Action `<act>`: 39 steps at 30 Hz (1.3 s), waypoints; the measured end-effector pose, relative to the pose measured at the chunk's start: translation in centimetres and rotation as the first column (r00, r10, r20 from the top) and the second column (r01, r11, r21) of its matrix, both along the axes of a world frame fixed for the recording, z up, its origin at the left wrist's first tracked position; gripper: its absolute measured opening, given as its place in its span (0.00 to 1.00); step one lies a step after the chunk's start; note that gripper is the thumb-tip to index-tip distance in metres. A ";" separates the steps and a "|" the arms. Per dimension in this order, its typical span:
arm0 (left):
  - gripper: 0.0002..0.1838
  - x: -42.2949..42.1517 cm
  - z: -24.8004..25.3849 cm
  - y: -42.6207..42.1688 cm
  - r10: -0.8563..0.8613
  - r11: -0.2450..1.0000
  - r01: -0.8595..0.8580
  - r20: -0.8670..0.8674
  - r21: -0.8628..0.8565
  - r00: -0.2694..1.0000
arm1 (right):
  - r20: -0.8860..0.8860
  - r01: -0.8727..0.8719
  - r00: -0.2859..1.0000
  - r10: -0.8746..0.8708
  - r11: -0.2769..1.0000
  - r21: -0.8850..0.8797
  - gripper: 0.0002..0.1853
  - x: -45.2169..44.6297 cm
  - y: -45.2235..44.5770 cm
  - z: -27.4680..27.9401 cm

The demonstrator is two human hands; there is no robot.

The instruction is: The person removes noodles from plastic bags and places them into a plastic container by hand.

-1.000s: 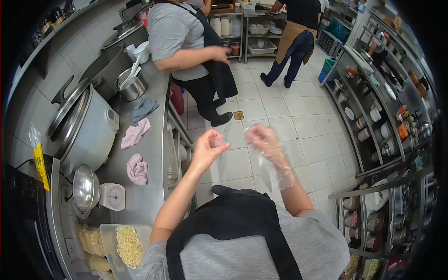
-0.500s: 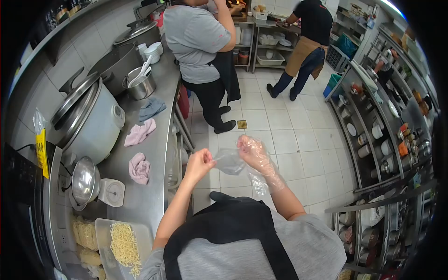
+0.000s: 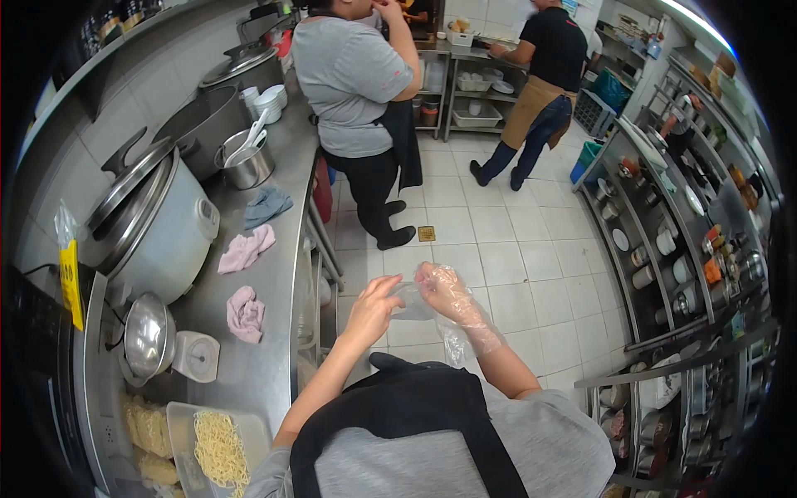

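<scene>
My right hand point(image 3: 448, 300) wears a loose clear plastic glove that reaches past the wrist. Its fingers are closed on the edge of a second clear plastic glove point(image 3: 418, 305), which hangs in the air before my chest. My left hand point(image 3: 374, 309) is bare, with its fingers stretched out at the left side of that glove. Whether the fingertips are inside the thin plastic is hard to make out. Both hands are above the tiled floor, just to the right of the steel counter.
Along the steel counter point(image 3: 278, 332) are a tub of noodles point(image 3: 220, 448), a kitchen scale point(image 3: 198, 355), cloths point(image 3: 246, 314) and a large rice cooker point(image 3: 166, 232). Two people point(image 3: 353, 91) stand ahead. Metal shelving point(image 3: 656, 274) with dishes lines the right side.
My left hand has gone from pinching the second glove to having its fingers extended beside it. My right hand still grips the glove and is slightly lower. The far person has shifted a little.
</scene>
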State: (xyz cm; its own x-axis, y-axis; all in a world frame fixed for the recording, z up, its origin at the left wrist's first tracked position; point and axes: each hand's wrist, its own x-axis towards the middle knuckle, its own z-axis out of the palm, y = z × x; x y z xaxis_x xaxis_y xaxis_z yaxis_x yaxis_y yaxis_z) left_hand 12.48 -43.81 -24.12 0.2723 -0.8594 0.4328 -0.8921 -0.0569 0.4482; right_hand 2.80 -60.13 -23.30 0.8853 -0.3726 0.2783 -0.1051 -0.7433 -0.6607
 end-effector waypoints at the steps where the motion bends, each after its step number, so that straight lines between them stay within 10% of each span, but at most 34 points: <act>1: 0.10 0.1 -0.7 -0.2 0.027 0.999 -0.027 0.008 0.039 1.000 | -0.010 -0.019 1.000 0.019 1.000 0.004 0.08 0.0 -0.1 -0.1; 30: 0.26 1.8 -3.6 -0.4 0.284 0.956 -0.272 -0.114 0.110 0.952 | -0.042 -0.046 0.998 0.050 0.994 0.097 0.14 0.8 -2.5 1.9; 36: 0.28 2.0 -3.7 -0.2 0.298 0.953 -0.288 -0.139 0.090 0.944 | 0.109 -0.284 0.959 0.262 0.870 0.402 0.10 1.5 -1.2 1.5; 39: 0.27 2.2 -3.5 -0.1 0.281 0.957 -0.267 -0.145 0.109 0.949 | -0.091 -0.338 0.909 0.407 0.847 0.411 0.10 1.7 0.3 3.3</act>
